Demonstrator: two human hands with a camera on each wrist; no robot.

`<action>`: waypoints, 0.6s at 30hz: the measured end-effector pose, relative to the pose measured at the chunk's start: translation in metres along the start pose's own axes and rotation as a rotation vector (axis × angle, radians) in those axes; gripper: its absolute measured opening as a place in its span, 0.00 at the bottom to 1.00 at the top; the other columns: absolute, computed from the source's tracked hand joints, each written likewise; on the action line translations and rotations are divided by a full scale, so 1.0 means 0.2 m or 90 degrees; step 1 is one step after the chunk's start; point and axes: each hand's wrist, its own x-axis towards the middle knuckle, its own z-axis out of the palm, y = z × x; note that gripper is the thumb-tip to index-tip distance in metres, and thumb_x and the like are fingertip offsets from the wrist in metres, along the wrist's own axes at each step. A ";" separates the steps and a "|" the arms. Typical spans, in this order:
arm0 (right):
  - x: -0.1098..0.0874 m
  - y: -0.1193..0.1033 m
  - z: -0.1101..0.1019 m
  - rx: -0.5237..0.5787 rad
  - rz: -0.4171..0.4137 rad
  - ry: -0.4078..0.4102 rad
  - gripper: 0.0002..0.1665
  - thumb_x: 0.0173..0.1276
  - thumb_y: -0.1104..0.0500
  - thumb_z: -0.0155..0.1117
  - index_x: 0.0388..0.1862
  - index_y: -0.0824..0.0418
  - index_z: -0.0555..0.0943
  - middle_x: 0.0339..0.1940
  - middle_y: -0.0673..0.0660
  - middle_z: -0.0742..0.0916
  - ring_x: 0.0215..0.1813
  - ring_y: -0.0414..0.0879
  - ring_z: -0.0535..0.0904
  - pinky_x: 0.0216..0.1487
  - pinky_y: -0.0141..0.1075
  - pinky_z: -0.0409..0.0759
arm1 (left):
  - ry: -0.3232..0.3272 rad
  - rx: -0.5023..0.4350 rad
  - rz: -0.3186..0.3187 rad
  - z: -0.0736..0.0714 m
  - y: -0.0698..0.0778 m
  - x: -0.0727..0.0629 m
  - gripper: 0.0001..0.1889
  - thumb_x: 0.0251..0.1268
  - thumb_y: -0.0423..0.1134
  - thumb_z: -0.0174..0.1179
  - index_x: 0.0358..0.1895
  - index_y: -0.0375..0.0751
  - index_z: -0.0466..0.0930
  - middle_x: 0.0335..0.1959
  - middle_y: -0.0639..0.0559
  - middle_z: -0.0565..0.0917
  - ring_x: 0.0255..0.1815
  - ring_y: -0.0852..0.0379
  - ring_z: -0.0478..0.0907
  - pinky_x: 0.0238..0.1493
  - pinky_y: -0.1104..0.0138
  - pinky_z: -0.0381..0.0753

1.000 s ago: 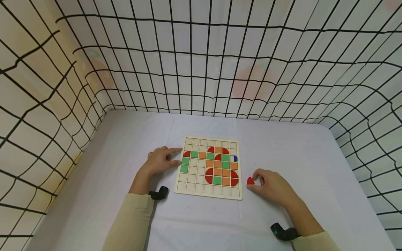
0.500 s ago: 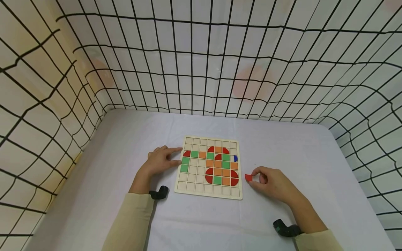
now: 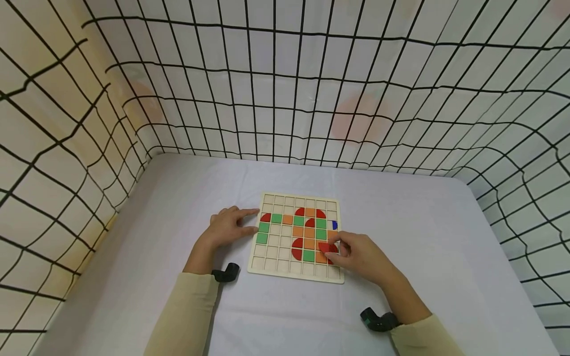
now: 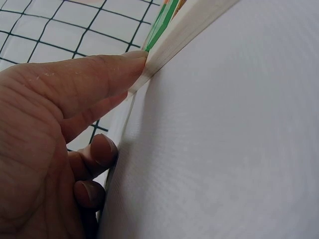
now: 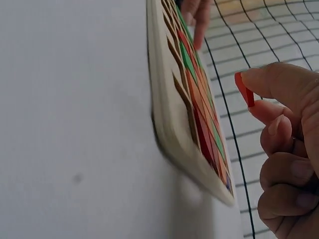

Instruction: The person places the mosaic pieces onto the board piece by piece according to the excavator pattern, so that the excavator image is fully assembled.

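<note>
A square wooden board (image 3: 269,266) with a grid of shallow cells lies flat on the white cloth. Green squares (image 3: 261,238), orange squares (image 3: 287,219) and red quarter-circle tiles (image 3: 297,253) fill part of its grid. My left hand (image 3: 226,228) touches the board's left edge with thumb and index fingertips, fingers mostly straight; the left wrist view has the thumb (image 4: 107,74) right at the wooden side. Between thumb and index finger my right hand (image 3: 362,253) pinches a red quarter-circle tile (image 5: 244,89), held above the board's lower right part. This hand hides some tiles there.
A small blue tile (image 3: 334,225) sits in a cell by the board's right edge. Black wire mesh (image 3: 294,79) rises behind and along both sides of the white-covered table (image 3: 285,316). Black wrist-worn cameras (image 3: 379,320) stick out near both sleeves.
My right hand first turned the red tile in its fingers to the right of the board, then carried it left over the board. The left hand stayed at the edge.
</note>
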 end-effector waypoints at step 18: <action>0.17 -0.39 0.33 -0.086 -0.099 -0.029 0.14 0.65 0.42 0.73 0.44 0.47 0.86 0.16 0.41 0.73 0.21 0.34 0.67 0.25 0.29 0.64 | -0.001 0.009 -0.007 0.00 0.01 0.01 0.31 0.62 0.54 0.68 0.71 0.61 0.76 0.33 0.52 0.74 0.37 0.53 0.68 0.47 0.54 0.60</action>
